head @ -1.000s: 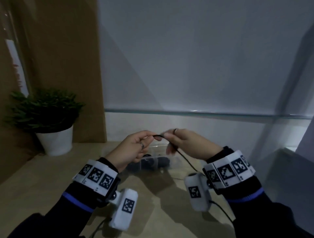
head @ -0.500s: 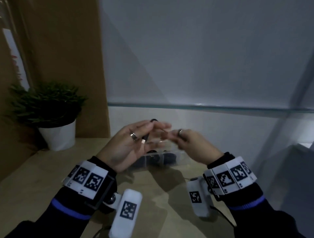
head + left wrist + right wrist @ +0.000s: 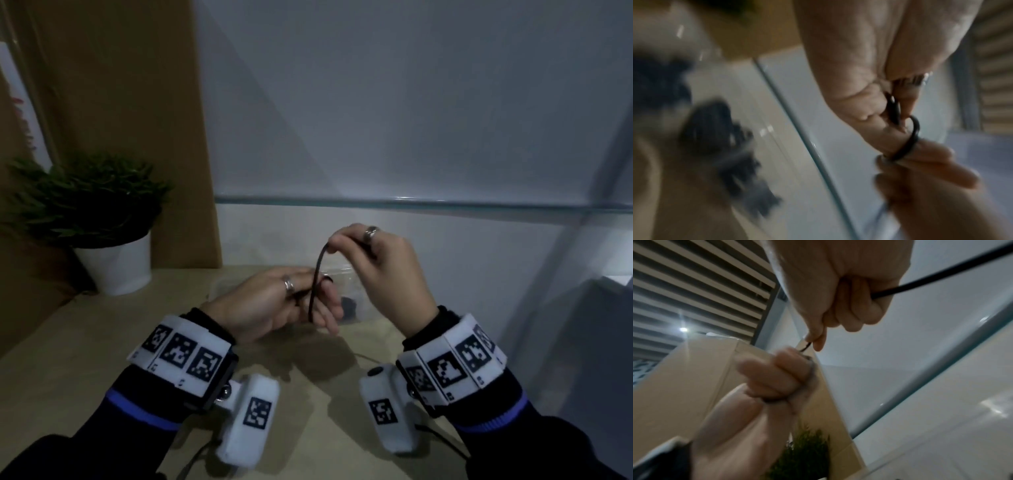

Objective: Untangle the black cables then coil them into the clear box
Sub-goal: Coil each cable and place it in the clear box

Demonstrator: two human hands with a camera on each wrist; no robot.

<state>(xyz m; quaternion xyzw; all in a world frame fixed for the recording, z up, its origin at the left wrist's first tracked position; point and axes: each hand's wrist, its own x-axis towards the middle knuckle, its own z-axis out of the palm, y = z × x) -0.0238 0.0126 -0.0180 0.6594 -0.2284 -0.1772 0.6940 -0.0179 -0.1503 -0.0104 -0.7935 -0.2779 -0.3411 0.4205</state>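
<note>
Pinching a black cable (image 3: 317, 274) between thumb and forefinger, the right hand (image 3: 380, 274) is raised at about one o'clock from the left hand (image 3: 274, 305), its other fingers curled around the strand that runs out behind the palm. From that pinch the cable drops to the left hand, where it loops around the fingers (image 3: 931, 155); the left wrist view shows the loop lying across them, with the thumb pressing a further bit of cable against them. Both hands hover above the bench (image 3: 102, 342). Behind them, toward twelve o'clock, the clear box (image 3: 342, 301) sits on the bench with dark cable already inside, mostly hidden by the hands. At about ten o'clock a green plant in a white pot (image 3: 113, 260) stands against a brown panel (image 3: 120, 102), well apart from the box. A thin cable trails on the bench at five o'clock near the right wrist.
</note>
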